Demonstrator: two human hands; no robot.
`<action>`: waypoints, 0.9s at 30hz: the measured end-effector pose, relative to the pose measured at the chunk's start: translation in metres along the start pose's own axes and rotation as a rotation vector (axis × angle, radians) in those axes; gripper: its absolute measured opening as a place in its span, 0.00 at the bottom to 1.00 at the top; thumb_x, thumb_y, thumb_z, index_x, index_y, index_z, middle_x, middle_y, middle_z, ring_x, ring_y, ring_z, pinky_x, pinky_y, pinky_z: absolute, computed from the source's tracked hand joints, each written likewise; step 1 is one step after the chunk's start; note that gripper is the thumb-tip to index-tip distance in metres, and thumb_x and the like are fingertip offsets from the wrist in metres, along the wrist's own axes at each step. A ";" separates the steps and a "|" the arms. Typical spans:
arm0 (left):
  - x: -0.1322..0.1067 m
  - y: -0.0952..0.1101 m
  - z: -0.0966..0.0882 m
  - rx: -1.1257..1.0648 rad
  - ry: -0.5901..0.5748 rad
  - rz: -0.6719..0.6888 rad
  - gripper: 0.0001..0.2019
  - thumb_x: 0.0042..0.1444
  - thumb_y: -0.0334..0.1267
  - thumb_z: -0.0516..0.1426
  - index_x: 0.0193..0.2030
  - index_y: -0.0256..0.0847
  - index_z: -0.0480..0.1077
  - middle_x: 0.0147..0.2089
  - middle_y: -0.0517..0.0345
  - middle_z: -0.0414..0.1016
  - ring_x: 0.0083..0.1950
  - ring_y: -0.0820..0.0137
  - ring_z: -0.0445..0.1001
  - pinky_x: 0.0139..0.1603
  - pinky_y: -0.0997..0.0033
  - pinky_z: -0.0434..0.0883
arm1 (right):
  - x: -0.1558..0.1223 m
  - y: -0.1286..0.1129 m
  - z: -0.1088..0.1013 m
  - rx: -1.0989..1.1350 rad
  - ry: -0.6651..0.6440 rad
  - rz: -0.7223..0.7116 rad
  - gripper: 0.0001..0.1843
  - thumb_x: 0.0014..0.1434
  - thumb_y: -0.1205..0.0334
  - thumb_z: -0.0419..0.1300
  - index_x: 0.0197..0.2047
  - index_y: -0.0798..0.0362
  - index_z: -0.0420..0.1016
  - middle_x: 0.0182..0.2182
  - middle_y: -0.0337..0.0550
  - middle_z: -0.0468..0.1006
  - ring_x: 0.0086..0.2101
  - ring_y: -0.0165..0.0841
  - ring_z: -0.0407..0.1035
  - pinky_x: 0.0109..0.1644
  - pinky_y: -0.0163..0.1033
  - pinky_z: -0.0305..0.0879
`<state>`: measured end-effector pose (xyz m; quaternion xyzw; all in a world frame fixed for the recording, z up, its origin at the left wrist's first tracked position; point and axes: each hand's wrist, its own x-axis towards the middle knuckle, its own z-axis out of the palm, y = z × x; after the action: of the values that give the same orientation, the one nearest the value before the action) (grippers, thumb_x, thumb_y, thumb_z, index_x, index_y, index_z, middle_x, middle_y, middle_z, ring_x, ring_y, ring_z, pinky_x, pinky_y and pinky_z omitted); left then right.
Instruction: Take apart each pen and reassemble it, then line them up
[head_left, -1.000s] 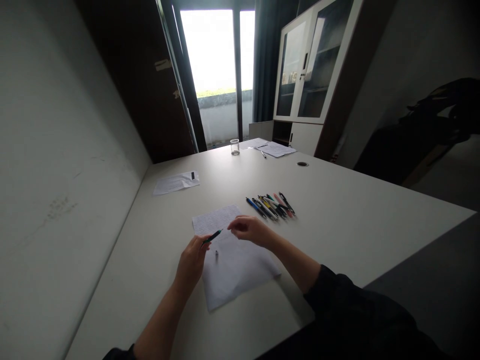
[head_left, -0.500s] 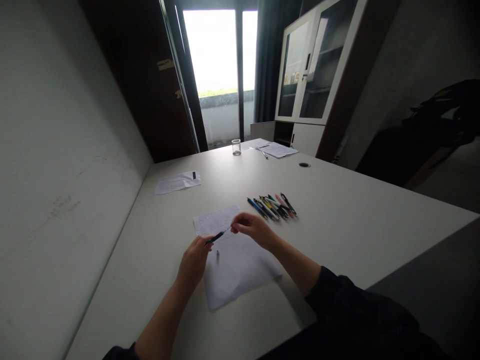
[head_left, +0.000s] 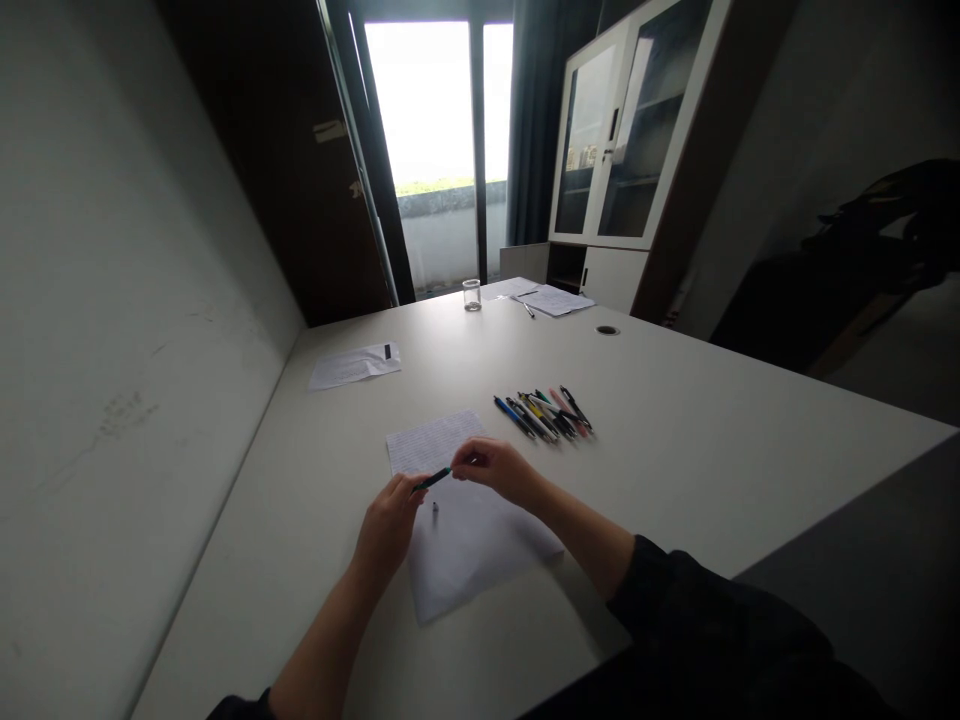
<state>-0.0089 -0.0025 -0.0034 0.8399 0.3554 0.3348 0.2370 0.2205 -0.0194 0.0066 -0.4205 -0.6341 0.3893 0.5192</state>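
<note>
My left hand is closed round the lower end of a dark green pen, which it holds tilted above a sheet of written paper. My right hand pinches the pen's upper tip with its fingers pressed together. A small grey piece, perhaps a pen part, lies on the paper just below the pen. A row of several pens in mixed colours lies on the white table beyond my right hand.
Another paper with a small black object lies at the left rear. A clear glass and more papers with a pen sit at the far edge. A cable hole is in the tabletop. A wall runs along the left.
My right hand moved left from beside the pen and closed its fingertips on the pen's upper tip. My left hand stayed put with the pen.
</note>
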 end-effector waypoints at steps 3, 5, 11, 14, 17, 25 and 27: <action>0.001 -0.001 0.000 -0.002 0.010 -0.007 0.11 0.65 0.36 0.50 0.51 0.45 0.70 0.42 0.55 0.73 0.40 0.68 0.74 0.43 0.67 0.71 | 0.001 0.004 0.002 -0.064 0.010 -0.037 0.11 0.53 0.56 0.67 0.37 0.54 0.78 0.32 0.41 0.78 0.32 0.30 0.73 0.39 0.36 0.71; 0.001 -0.003 -0.001 -0.027 0.037 -0.019 0.12 0.65 0.36 0.49 0.51 0.45 0.70 0.42 0.55 0.73 0.40 0.68 0.75 0.43 0.68 0.71 | 0.001 0.008 0.002 -0.066 0.042 -0.028 0.16 0.53 0.54 0.68 0.43 0.53 0.77 0.34 0.41 0.78 0.34 0.31 0.73 0.40 0.37 0.73; 0.001 -0.006 -0.004 -0.037 0.107 -0.036 0.12 0.66 0.36 0.49 0.52 0.44 0.69 0.43 0.54 0.74 0.41 0.68 0.76 0.44 0.67 0.72 | -0.003 0.009 0.007 -0.442 -0.152 -0.179 0.12 0.59 0.55 0.65 0.43 0.52 0.79 0.35 0.42 0.75 0.32 0.29 0.71 0.39 0.34 0.70; 0.002 -0.006 -0.004 -0.012 0.109 -0.043 0.12 0.66 0.36 0.49 0.52 0.44 0.69 0.44 0.53 0.74 0.45 0.66 0.76 0.46 0.66 0.72 | -0.006 0.012 0.018 -0.719 -0.323 -0.351 0.15 0.61 0.57 0.63 0.51 0.49 0.77 0.38 0.45 0.75 0.39 0.33 0.70 0.47 0.37 0.67; 0.002 -0.006 -0.004 0.008 0.103 -0.053 0.11 0.66 0.36 0.49 0.51 0.44 0.69 0.45 0.52 0.74 0.47 0.64 0.75 0.47 0.64 0.71 | -0.006 0.017 0.028 -0.908 -0.414 -0.478 0.12 0.64 0.62 0.59 0.50 0.51 0.77 0.40 0.47 0.74 0.41 0.35 0.68 0.50 0.39 0.65; 0.000 -0.008 -0.003 0.001 0.081 -0.048 0.12 0.66 0.36 0.48 0.52 0.45 0.69 0.46 0.52 0.74 0.47 0.64 0.75 0.48 0.63 0.72 | -0.005 0.017 0.027 -0.972 -0.443 -0.499 0.08 0.65 0.65 0.57 0.41 0.56 0.77 0.37 0.47 0.74 0.41 0.36 0.68 0.50 0.39 0.65; 0.000 -0.008 -0.003 0.002 0.087 -0.048 0.12 0.65 0.36 0.49 0.52 0.45 0.69 0.46 0.52 0.74 0.47 0.64 0.76 0.47 0.64 0.72 | -0.005 0.014 0.022 -0.890 -0.414 -0.444 0.06 0.64 0.66 0.58 0.40 0.54 0.78 0.38 0.46 0.75 0.39 0.34 0.69 0.49 0.38 0.65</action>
<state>-0.0144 0.0031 -0.0061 0.8161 0.3857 0.3649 0.2283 0.2013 -0.0203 -0.0111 -0.3702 -0.9005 0.0385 0.2248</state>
